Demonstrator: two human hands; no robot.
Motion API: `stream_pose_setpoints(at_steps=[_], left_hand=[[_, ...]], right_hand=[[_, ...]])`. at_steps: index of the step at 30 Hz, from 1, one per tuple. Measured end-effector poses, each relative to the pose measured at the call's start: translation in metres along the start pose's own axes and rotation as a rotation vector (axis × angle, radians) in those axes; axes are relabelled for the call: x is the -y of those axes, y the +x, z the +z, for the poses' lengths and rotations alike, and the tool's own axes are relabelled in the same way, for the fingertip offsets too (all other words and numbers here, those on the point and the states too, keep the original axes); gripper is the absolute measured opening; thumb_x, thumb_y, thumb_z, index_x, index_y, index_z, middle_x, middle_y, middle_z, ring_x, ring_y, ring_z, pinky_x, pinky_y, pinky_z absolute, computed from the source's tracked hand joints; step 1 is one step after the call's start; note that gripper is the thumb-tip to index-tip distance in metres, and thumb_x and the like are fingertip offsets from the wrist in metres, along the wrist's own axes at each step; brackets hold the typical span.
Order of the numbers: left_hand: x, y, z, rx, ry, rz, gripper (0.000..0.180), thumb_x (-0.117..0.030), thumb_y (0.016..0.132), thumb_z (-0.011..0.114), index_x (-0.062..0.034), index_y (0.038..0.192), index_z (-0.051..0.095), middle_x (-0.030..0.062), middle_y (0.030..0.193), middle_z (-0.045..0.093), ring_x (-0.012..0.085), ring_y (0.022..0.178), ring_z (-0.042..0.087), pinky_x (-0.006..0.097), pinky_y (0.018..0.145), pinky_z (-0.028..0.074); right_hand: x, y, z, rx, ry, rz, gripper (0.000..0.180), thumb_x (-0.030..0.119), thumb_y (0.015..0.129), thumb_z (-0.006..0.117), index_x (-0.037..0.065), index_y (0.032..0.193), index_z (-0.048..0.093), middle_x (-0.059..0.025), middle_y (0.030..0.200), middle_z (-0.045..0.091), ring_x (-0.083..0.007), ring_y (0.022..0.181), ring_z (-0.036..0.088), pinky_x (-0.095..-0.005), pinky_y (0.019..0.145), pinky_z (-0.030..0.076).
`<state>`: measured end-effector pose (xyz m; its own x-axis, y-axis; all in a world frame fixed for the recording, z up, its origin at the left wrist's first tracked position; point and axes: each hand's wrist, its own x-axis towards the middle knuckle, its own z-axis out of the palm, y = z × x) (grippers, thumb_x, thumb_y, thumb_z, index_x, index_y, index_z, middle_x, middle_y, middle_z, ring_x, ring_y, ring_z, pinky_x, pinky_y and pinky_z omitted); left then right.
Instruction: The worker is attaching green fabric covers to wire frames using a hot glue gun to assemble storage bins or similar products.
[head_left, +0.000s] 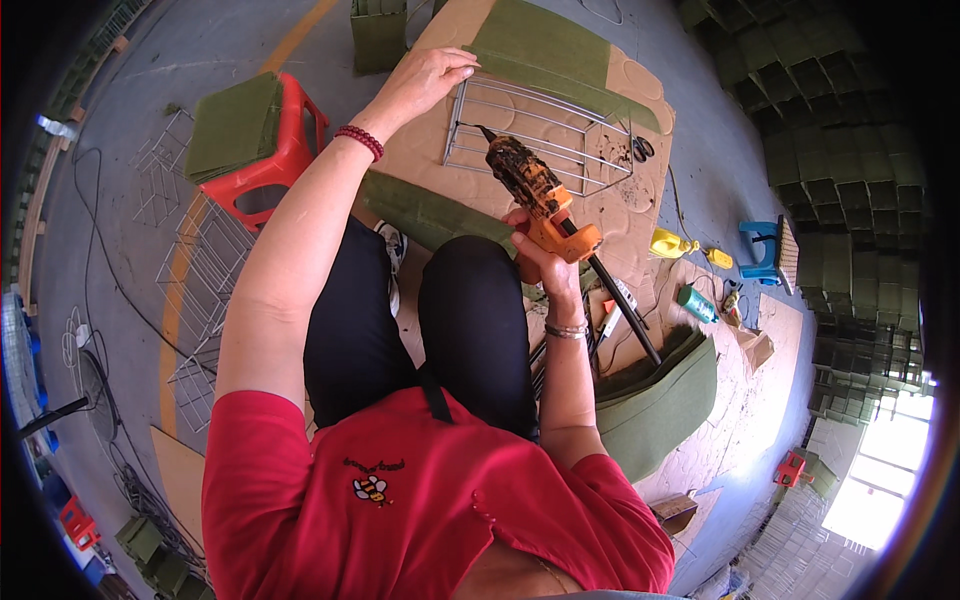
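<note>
My right hand (543, 256) grips an orange glue gun (537, 192) caked with dark residue, its nozzle pointing up-left over a wire frame (545, 135). My left hand (425, 80) reaches far forward and rests on the near-left corner of that wire frame, where it meets a strip of green felt (540, 50). The frame lies on a brown cardboard sheet (640, 215) on the floor. A second green felt strip (425, 212) lies just in front of my knees. A red bead bracelet sits on my left wrist.
A red plastic stool (275, 160) with green felt pieces on top stands at the left, wire frames (200, 280) beside it. Scissors (641, 149), a yellow bottle (670, 243), a blue stool (762, 252) and more felt (665, 405) lie right. Stacked green boxes (850, 150) line the far right.
</note>
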<state>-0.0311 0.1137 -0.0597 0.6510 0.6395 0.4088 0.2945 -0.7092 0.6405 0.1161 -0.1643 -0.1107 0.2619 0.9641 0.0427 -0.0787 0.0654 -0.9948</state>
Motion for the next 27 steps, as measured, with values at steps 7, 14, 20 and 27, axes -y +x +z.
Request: stream_pose_setpoints(at_steps=[7,14,20,27], left_hand=[[-0.002,0.000,-0.002,0.011,-0.025,-0.013,0.030,-0.021,0.098,0.054,0.0002,0.113,0.068,0.0099,0.123,0.066,0.0275,0.105,0.065,0.035,0.094,0.050],[-0.003,0.000,-0.002,0.024,0.004,-0.029,0.029,-0.021,0.098,0.054,-0.0001,0.112,0.068,0.0096,0.123,0.066,0.0276,0.105,0.065,0.035,0.094,0.050],[-0.001,0.001,-0.002,0.029,0.015,-0.024,0.030,-0.024,0.098,0.056,-0.0050,0.118,0.067,0.0084,0.125,0.065,0.0256,0.099,0.068,0.034,0.090,0.052],[0.000,0.000,-0.002,0.017,-0.018,-0.020,0.030,-0.023,0.098,0.053,-0.0009,0.113,0.068,0.0089,0.124,0.066,0.0283,0.107,0.064,0.036,0.096,0.049]], right_hand=[[0.002,-0.004,-0.002,-0.028,-0.001,0.005,0.026,-0.003,0.082,0.065,0.001,0.107,0.061,-0.0082,0.105,0.065,-0.0196,0.105,0.059,-0.0354,0.096,0.044],[0.002,-0.006,-0.004,-0.029,0.002,0.000,0.027,-0.002,0.081,0.065,0.001,0.108,0.060,-0.0089,0.105,0.064,-0.0202,0.104,0.059,-0.0354,0.096,0.044],[0.002,-0.009,-0.005,-0.061,0.021,0.030,0.027,-0.001,0.081,0.065,0.001,0.108,0.060,-0.0088,0.105,0.064,-0.0201,0.105,0.059,-0.0355,0.096,0.044],[0.003,-0.012,-0.008,-0.070,-0.011,0.027,0.026,-0.001,0.081,0.065,0.001,0.107,0.060,-0.0089,0.105,0.065,-0.0198,0.105,0.059,-0.0350,0.095,0.043]])
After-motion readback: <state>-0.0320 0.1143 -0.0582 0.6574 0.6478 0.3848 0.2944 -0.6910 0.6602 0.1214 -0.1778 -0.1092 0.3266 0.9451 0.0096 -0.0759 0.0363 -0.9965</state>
